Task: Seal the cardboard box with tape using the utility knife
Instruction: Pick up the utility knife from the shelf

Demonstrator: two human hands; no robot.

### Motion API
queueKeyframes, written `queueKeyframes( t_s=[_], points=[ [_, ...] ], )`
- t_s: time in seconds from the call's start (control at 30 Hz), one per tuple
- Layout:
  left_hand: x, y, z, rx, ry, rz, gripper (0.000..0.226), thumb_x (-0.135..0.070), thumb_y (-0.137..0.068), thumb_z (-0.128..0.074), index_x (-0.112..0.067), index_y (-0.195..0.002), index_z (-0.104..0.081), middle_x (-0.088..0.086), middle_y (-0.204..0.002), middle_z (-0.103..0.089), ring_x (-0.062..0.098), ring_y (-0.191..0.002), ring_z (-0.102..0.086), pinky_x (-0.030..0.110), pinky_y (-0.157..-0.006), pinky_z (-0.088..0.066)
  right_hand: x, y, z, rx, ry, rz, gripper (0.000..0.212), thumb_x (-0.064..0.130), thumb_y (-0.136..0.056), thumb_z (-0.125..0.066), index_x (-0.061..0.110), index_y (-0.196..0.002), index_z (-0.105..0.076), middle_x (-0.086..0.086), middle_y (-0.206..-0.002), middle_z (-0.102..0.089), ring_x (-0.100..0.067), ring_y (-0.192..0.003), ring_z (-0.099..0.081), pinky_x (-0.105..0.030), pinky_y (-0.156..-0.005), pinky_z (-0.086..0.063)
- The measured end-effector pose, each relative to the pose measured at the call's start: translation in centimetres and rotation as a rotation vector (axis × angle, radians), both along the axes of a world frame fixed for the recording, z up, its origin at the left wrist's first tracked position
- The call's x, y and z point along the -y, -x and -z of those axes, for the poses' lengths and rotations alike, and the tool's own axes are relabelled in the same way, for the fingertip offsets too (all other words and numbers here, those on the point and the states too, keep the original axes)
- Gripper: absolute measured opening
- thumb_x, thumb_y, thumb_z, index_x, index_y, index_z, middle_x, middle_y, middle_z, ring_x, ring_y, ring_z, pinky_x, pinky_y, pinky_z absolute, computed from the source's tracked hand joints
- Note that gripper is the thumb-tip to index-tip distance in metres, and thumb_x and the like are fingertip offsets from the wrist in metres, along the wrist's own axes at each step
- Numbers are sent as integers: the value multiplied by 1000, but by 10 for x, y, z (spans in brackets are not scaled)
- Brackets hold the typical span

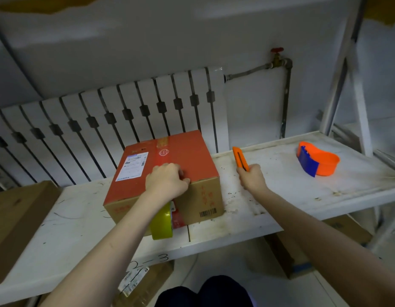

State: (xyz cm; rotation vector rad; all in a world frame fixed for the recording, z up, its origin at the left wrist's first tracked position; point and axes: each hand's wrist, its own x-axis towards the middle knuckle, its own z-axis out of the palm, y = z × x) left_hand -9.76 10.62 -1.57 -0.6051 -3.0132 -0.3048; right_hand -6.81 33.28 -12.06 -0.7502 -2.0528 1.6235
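A scuffed white shelf [280, 196] runs in front of a ribbed radiator [116, 111], with more cartons on the floor beneath. Nearest, at the shelf's front edge, a yellow-green tape roll [162, 224] hangs against the near face of the cardboard box [165, 156], partly hidden under the left forearm. The left hand [166, 179] is curled down on the box's red top at its near edge, apparently pressing the tape end; just what its fingers pinch cannot be told. Just right of the box, the right hand [251, 176] is closed around the orange utility knife [240, 159], whose long axis points away toward the shelf's back edge. The tape to cut lies left of and nearer than the knife, so the right hand would have to cross toward the box's near face. The box flaps lie closed; its contents are hidden. Toward the far right corner sits an orange and blue tape dispenser [316, 159].
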Motion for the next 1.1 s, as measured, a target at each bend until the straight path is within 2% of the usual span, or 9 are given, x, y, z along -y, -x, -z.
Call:
queueKeyframes(
  t_s=[0.17, 0.27, 0.33, 0.4, 0.47, 0.6, 0.73, 0.83, 1.1],
  points=[
    [-9, -18, -18, -8, -493, 112, 33, -36, -90, -57, -16, -114, -64, -1, -114, -65, 17, -106, -59, 29, -90, -44, 38, -42, -67, -335, 121, -272, 12, 16, -94, -54, 8, -86, -56, -4, -67, -55, -8, -49, -57, -21, -50, -50],
    [-16, -37, -33, 389, -928, 135, 30, -41, -97, -44, -18, -97, -64, 0, -105, -67, 18, -104, -62, 32, -91, -44, 68, -60, -85, -349, 212, -484, 14, 18, -93, -56, 8, -103, -57, -2, -76, -63, -7, -54, -61, -18, -52, -50],
    [-16, -47, -39, 699, -1201, 112, 40, -42, -100, -33, -15, -95, -62, 2, -96, -68, 14, -81, -67, 27, -71, -51, 88, -68, -90, -356, 275, -606, 22, 16, -94, -54, 6, -114, -53, -2, -78, -66, -9, -55, -61, -18, -50, -49],
    [-13, -52, -40, 857, -1432, 101, 45, -40, -101, -28, -9, -109, -59, 6, -98, -70, 13, -68, -69, 23, -50, -49, 105, -74, -95, -364, 388, -719, 22, 14, -96, -48, 5, -116, -50, -4, -77, -65, -12, -56, -60, -19, -50, -48],
    [-5, -54, -40, 870, -1581, 90, 46, -39, -101, -27, -8, -110, -59, 8, -96, -70, 17, -78, -69, 25, -54, -49, 116, -80, -100, -375, 568, -823, 20, 13, -99, -38, 4, -113, -50, -9, -78, -62, -15, -59, -58, -22, -51, -46],
    [13, -55, -42, 854, -1646, 118, 44, -37, -102, -26, -8, -104, -59, 7, -93, -68, 19, -92, -67, 30, -68, -51, 128, -85, -106, -354, 581, -865, 23, 9, -100, -33, 2, -101, -55, -9, -76, -60, -15, -62, -56, -23, -56, -47],
    [24, -58, -41, 827, -1631, 156, 46, -35, -102, -24, -5, -119, -54, 9, -100, -66, 21, -96, -66, 29, -63, -55, 141, -87, -107, -343, 473, -829, 24, 10, -100, -34, 3, -93, -56, -7, -72, -58, -12, -56, -56, -22, -56, -49],
    [29, -57, -37, 801, -1604, 161, 44, -34, -102, -25, -5, -114, -56, 9, -95, -67, 22, -95, -66, 35, -82, -53, 148, -90, -106, -353, 428, -795, 23, 12, -101, -32, 2, -96, -53, -7, -69, -55, -10, -52, -53, -21, -53, -48],
    [40, -58, -31, 804, -1509, 169, 41, -30, -102, -27, -5, -121, -54, 12, -106, -69, 23, -101, -66, 35, -82, -53, 152, -93, -100, -352, 294, -723, 22, 20, -101, -36, 4, -100, -52, -1, -61, -56, -8, -47, -51, -21, -50, -45]
  ],
)
